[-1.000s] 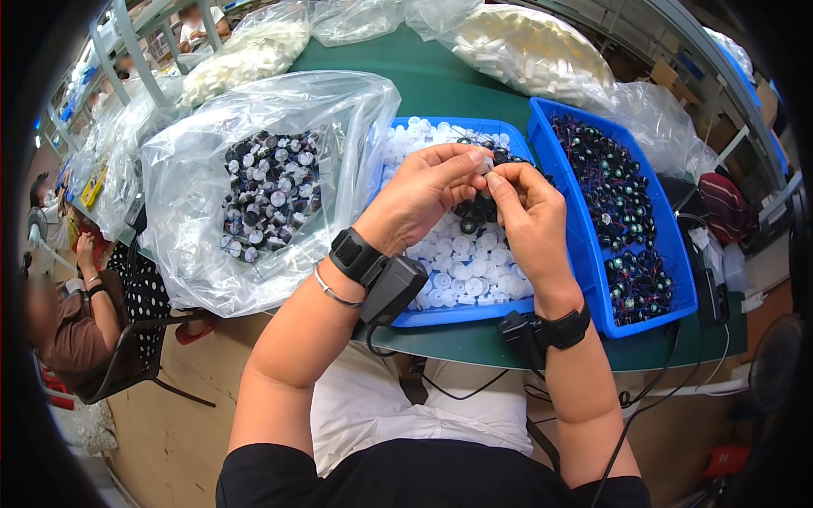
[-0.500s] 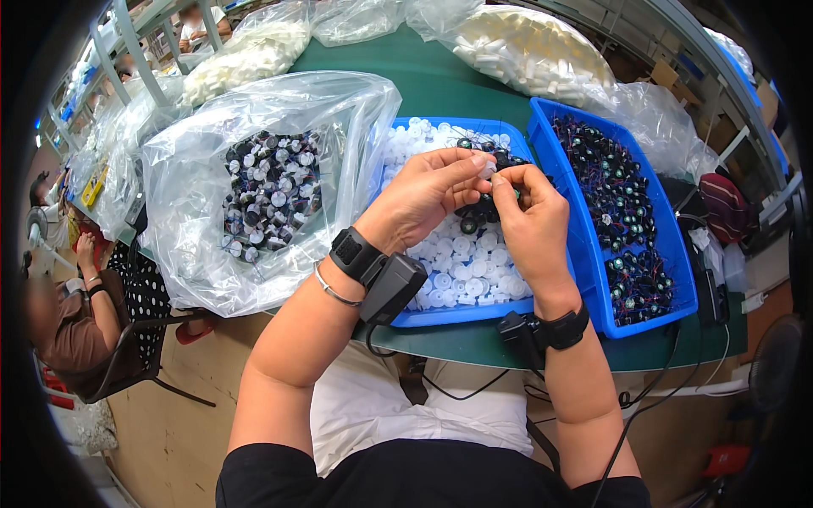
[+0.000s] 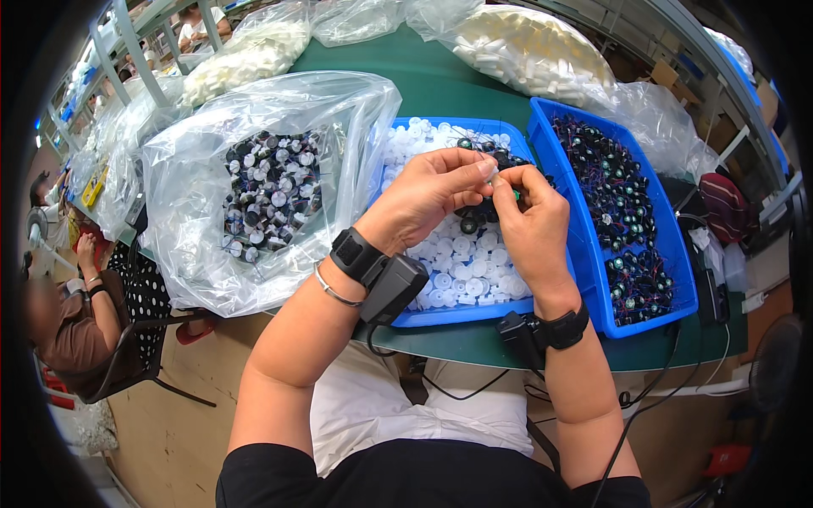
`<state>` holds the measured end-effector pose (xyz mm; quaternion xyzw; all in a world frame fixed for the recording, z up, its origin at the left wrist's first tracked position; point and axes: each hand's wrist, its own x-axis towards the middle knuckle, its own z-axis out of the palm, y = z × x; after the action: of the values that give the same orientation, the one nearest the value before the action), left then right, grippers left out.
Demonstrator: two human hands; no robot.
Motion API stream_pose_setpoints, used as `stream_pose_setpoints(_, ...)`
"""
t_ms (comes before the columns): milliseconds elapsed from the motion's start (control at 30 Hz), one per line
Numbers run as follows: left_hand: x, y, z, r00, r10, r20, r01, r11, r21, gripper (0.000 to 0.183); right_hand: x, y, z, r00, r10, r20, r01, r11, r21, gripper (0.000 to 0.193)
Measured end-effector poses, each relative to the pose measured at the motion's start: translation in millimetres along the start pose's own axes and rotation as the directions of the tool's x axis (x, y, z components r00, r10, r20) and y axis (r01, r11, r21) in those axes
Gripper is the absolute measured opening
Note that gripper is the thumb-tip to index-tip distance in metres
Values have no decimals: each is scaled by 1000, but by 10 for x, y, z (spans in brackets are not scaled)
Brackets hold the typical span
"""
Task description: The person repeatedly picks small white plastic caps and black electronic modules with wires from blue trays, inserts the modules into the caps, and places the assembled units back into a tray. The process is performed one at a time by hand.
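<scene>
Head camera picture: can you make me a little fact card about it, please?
Left hand: grip pinching a small whitish piece
Right hand: grip close beside that piece; what it holds is unclear
Under the hands: blue tray, white plastic parts, dark parts
Right side: blue bin, dark wired parts
Left side: clear bag, black-and-white parts
Table: green

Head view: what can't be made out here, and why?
All head view:
Small pale part: exact shape; tiny, partly covered by the left hand and right hand.
Middle blue tray: some contents, hidden beneath both hands.
Dark parts in the right blue tray: count; too small, heaped.
Dark round object: right edge, lost in black border.
</scene>
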<state>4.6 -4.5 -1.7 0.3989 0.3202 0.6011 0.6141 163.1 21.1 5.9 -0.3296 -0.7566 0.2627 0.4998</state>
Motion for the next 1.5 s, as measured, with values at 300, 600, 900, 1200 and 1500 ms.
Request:
stream_pose_setpoints(300, -25, 54, 81, 991, 120, -64, -115, 990, 80, 23, 22, 37, 28, 997, 66, 28, -70, 977, 200, 7)
stream_pose_setpoints(600, -30, 39, 50, 983, 185, 1, -182, 965, 190, 23, 25, 85, 26, 994, 68, 89, -93, 948, 304, 9)
stream_pose_setpoints(900, -43, 34, 96, 983, 184, 21, -183, 950, 252, 27, 27, 125, 36, 999, 15, 49, -30, 945, 326, 20)
stream_pose_setpoints(1200, 21, -32, 83, 944, 331, 11, -319, 900, 298, 35, 35, 67, 23, 993, 40, 112, -84, 902, 424, 22)
stream_pose_setpoints(1500, -65, -19, 170, 861, 498, 104, -448, 645, 620, 40, 40, 6, -17, 990, 101, 100, -137, 874, 466, 15)
